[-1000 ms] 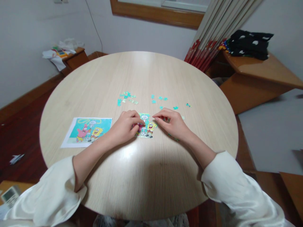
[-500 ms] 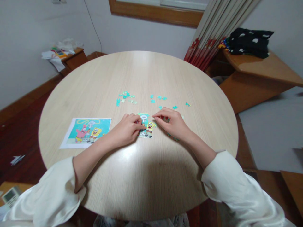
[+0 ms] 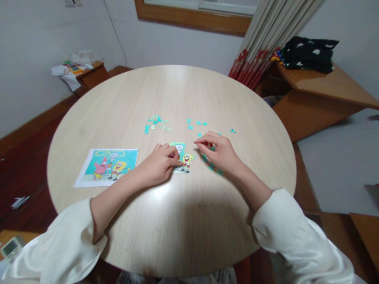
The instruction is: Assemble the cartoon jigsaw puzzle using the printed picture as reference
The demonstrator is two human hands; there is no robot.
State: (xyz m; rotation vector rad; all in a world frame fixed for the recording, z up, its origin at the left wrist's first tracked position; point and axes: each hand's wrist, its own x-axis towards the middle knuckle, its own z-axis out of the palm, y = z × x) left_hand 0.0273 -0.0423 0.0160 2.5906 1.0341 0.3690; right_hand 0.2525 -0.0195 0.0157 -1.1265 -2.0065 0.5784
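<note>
A small, partly joined jigsaw puzzle (image 3: 186, 167) lies on the table in front of me, printed with yellow and pale cartoon figures on turquoise. My left hand (image 3: 161, 163) rests over its left side, fingers curled and the extended thumb pressing on the picture. Just off the upper right corner hovers my right hand (image 3: 217, 152). Its thumb and forefinger tips are close together but slightly apart, with no piece visible between them. Loose turquoise puzzle pieces (image 3: 211, 167) lie under and beside that hand, partly hidden by it. A printed reference picture (image 3: 111, 165) lies left of my left forearm.
Beyond the puzzle is a cluster of loose pieces (image 3: 156, 120), with several more pieces (image 3: 201, 123) to its right. A single piece (image 3: 233, 131) lies farther right. All are on a round wooden table (image 3: 177, 90). A brown cabinet (image 3: 322, 94) stands beyond the right edge.
My right hand has drawn slightly away from the puzzle, to the right and up. The left hand keeps its place on the puzzle. The whole view has shifted a little.
</note>
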